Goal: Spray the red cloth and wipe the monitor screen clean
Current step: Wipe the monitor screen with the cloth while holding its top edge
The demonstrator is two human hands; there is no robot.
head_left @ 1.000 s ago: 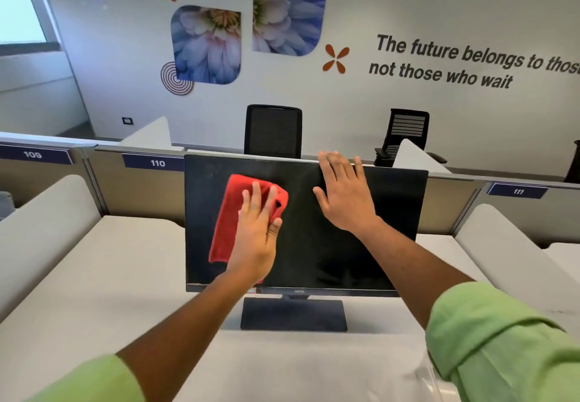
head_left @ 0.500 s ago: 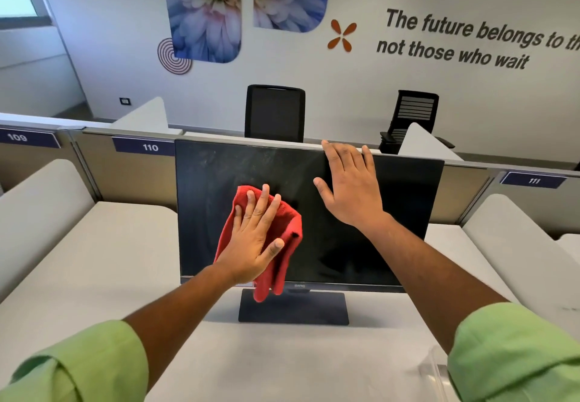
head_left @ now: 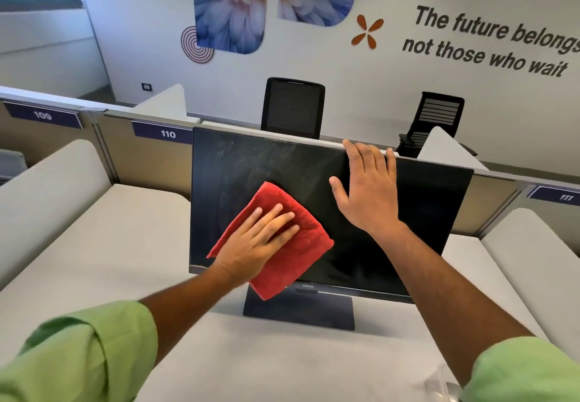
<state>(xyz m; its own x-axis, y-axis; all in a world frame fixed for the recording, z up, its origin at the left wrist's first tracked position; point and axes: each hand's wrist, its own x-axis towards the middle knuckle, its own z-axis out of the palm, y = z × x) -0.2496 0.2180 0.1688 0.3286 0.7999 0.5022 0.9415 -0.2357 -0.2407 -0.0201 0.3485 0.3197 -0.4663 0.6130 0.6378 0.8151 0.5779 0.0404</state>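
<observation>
Red cloth (head_left: 282, 244) was pressed flat against the lower left of the monitor screen (head_left: 423, 213) as wiping was carried out at desk 110.

The cloth was held under the straight, spread fingers of the left hand (head_left: 254, 241), while the right hand (head_left: 367, 191) was laid open-palmed on the glass, fingertips hooked at the top edge to steady it. Hazy smears were seen up and to the left of the cloth, nearer the left hand; that patch was judged still to be wiped. No containers could be clearly made out.
</observation>
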